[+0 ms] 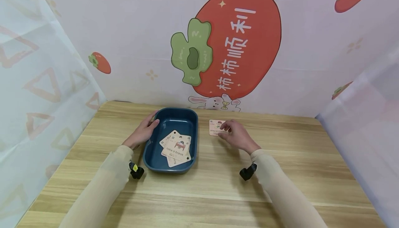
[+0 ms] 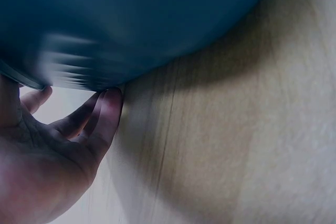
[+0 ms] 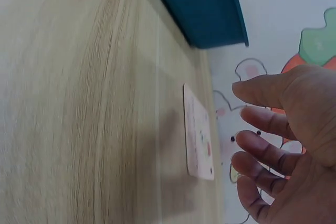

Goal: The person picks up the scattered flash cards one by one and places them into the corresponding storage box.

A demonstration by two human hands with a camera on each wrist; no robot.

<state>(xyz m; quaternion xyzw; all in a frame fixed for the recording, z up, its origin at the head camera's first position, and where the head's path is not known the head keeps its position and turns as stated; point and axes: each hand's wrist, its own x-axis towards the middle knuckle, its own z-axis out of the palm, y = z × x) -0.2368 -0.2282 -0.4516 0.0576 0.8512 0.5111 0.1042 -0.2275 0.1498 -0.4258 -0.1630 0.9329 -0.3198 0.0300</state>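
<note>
A deep blue rectangular tray (image 1: 195, 141) sits left of centre on the table, with several pale printed cards (image 1: 177, 148) overlapping inside. The top one reads "take a break". My left hand (image 1: 144, 130) grips the tray's left side, thumb over the rim; in the left wrist view, fingers of the hand (image 2: 58, 161) touch the tray's outer wall (image 2: 136, 19). One more card (image 1: 214, 126) lies flat on the table, right of the tray. Over its right part hovers my right hand (image 1: 237, 136), partly covering it. The right wrist view shows loosely bent fingers apart from the card (image 3: 197, 135).
The wooden table (image 1: 199, 200) ends at a back wall cloth (image 1: 140, 89) printed with persimmons and a rabbit. White cloths hang at both sides. Black wrist cameras sit on the left sleeve (image 1: 115, 167) and the right sleeve (image 1: 274, 176).
</note>
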